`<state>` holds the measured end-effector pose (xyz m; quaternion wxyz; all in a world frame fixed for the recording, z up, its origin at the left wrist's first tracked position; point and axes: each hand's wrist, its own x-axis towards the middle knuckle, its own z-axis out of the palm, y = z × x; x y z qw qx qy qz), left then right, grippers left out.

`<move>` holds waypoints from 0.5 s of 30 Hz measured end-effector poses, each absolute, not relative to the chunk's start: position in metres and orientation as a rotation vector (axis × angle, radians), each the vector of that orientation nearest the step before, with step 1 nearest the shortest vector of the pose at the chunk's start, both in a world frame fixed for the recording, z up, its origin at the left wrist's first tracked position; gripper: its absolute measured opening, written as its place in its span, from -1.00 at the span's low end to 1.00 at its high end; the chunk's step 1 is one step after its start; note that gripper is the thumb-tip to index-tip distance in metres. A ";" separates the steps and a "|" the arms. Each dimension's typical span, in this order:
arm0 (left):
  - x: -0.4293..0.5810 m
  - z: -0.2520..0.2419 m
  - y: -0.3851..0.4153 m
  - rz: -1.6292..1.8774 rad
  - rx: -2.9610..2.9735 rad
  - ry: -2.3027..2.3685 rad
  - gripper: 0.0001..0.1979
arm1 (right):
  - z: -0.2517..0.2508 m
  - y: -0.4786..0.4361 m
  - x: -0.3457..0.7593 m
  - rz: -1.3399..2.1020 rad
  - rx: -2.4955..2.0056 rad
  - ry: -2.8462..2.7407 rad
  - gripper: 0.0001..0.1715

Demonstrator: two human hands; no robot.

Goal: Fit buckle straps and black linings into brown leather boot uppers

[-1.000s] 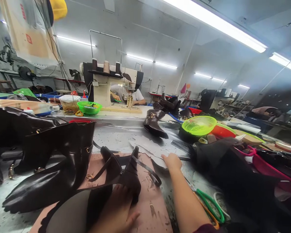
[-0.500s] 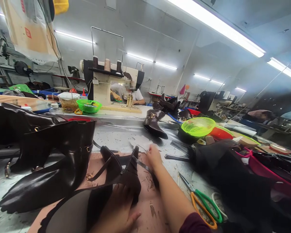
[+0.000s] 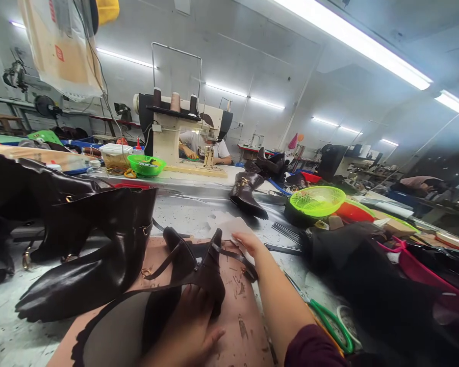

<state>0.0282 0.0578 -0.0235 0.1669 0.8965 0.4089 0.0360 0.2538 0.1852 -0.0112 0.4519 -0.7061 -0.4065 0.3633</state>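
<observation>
A dark brown boot upper (image 3: 183, 272) lies on a scuffed pink board (image 3: 235, 316), with buckled straps spread to both sides and a pale lining facing me. My left hand (image 3: 193, 326) lies on its near part, thumb spread apart, fingertips partly hidden at the leather edge. Beyond it, my right hand (image 3: 248, 242) reaches forward with its fingers closed at the edge of thin white pieces (image 3: 229, 227), which look like paper or backing. The fingertips are small and partly hidden. The right forearm crosses beside a strap of the upper.
Glossy dark boot uppers (image 3: 99, 255) stand close on the left. Green-and-orange-handled scissors (image 3: 331, 318) lie right of my forearm. Dark material (image 3: 352, 275) and a pink basket (image 3: 424, 270) are at right. Ahead are a boot (image 3: 248, 193), a green sieve (image 3: 317, 201) and a sewing machine (image 3: 164, 137); a co-worker sits behind it.
My right hand has turned and shifted slightly at the white pieces, which now show a larger, raised-looking face. The left hand stays on the boot upper. The view has swung slightly left.
</observation>
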 end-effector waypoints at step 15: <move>0.032 -0.021 0.049 0.130 2.685 1.136 -0.39 | -0.015 -0.027 0.261 0.669 -1.728 -1.201 -0.80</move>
